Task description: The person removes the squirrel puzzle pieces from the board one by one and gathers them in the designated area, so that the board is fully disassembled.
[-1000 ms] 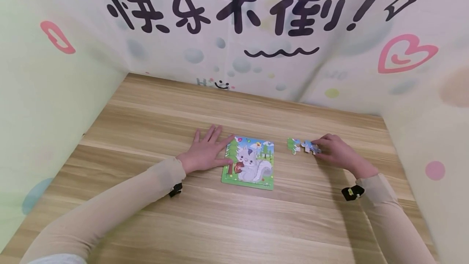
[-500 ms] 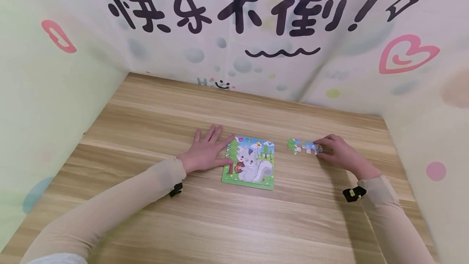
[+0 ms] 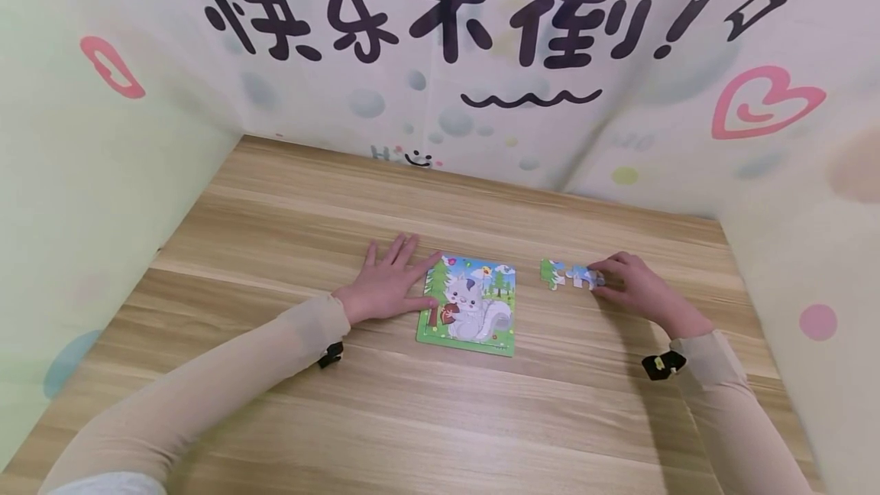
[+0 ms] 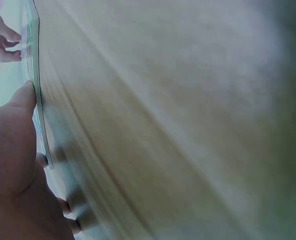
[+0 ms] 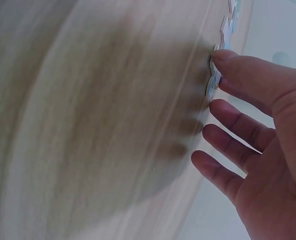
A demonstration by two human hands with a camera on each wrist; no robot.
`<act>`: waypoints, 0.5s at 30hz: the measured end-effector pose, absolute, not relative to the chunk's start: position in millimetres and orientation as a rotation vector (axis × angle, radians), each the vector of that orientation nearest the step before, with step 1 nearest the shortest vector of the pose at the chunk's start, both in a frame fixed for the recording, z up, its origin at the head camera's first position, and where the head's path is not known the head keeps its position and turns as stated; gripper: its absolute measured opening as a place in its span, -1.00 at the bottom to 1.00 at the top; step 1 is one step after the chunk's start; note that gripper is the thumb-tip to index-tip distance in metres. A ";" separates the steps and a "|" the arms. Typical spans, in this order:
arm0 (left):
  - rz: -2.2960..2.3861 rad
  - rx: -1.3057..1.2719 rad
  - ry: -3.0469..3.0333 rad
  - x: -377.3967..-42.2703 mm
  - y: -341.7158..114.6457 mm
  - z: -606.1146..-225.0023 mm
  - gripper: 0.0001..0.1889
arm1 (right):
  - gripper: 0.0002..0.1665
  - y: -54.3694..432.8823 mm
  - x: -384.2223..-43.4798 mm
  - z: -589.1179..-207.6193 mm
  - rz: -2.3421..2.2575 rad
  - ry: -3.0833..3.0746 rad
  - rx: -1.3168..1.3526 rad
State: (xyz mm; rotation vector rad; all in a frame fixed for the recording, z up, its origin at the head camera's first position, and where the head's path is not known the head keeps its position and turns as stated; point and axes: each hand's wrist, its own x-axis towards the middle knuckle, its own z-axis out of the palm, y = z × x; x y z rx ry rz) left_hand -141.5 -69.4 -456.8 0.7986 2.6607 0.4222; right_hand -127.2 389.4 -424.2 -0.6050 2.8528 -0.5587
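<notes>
In the head view a square jigsaw puzzle (image 3: 474,304) lies mid-table, showing a grey squirrel with an acorn among trees, on a green-edged board. My left hand (image 3: 381,285) rests flat at its left side, fingers spread, with the thumb and index finger over the board's edge. To the right of the puzzle, my right hand (image 3: 635,281) pinches a blue puzzle piece (image 3: 593,278) between thumb and index finger, low at the table. The other fingers stand apart in the right wrist view. A green tree piece (image 3: 550,273) lies just left of it.
The wood-grain table (image 3: 412,418) meets a patterned cloth backdrop (image 3: 385,105) at the back and both sides. Black straps with small devices (image 3: 663,363) sit on both wrists over beige sleeves.
The blue piece has turned from tilted to nearly level and shifted slightly right under my right fingers. My left hand and the squirrel puzzle have stayed put.
</notes>
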 end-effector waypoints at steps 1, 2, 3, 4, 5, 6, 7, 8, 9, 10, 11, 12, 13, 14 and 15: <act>0.419 0.795 2.658 -141.4 -69.3 -455.8 -0.06 | -0.51 389.2 -127.2 -423.9 -0.563 2.850 -0.601; 0.422 0.797 2.655 -140.8 -69.3 -453.9 -0.07 | -0.47 389.2 -127.1 -423.5 -0.567 2.847 -0.596; 0.426 0.796 2.650 -140.3 -69.3 -451.7 -0.07 | -0.44 389.0 -127.0 -423.1 -0.573 2.844 -0.589; 0.423 0.795 2.644 -139.6 -69.3 -449.5 -0.07 | -0.40 388.9 -126.9 -422.8 -0.576 2.842 -0.583; 0.422 0.793 2.640 -138.9 -69.3 -447.2 -0.08 | -0.37 388.6 -126.6 -422.5 -0.581 2.841 -0.577; 0.420 0.793 2.635 -138.6 -69.3 -445.5 -0.08 | -0.34 388.3 -126.3 -422.3 -0.582 2.845 -0.572; 0.424 0.796 2.632 -138.2 -69.2 -444.6 -0.08 | -0.32 387.8 -125.5 -422.2 -0.584 2.851 -0.571; 0.427 0.798 2.630 -138.0 -69.2 -443.9 -0.08 | -0.32 386.9 -124.8 -422.1 -0.584 2.862 -0.579; 0.429 0.797 2.630 -138.1 -69.2 -444.0 -0.08 | -0.33 385.7 -124.0 -422.0 -0.584 2.873 -0.593; 0.428 0.796 2.632 -138.4 -68.9 -445.1 -0.08 | -0.35 384.0 -123.3 -421.5 -0.587 2.882 -0.607; 0.426 0.794 2.636 -138.7 -68.7 -446.4 -0.08 | -0.37 381.9 -122.5 -420.9 -0.591 2.891 -0.618; 0.427 0.793 2.639 -139.1 -68.6 -447.7 -0.07 | -0.39 379.7 -121.8 -420.2 -0.596 2.898 -0.629; 0.431 0.793 2.643 -139.3 -68.6 -449.3 -0.07 | -0.40 377.4 -121.4 -419.5 -0.597 2.903 -0.644; 0.433 0.792 2.645 -139.7 -68.6 -450.8 -0.07 | -0.42 374.6 -120.8 -418.3 -0.605 2.906 -0.653; 0.430 0.787 2.645 -140.0 -68.4 -451.9 -0.07 | -0.45 371.7 -120.0 -417.0 -0.610 2.905 -0.659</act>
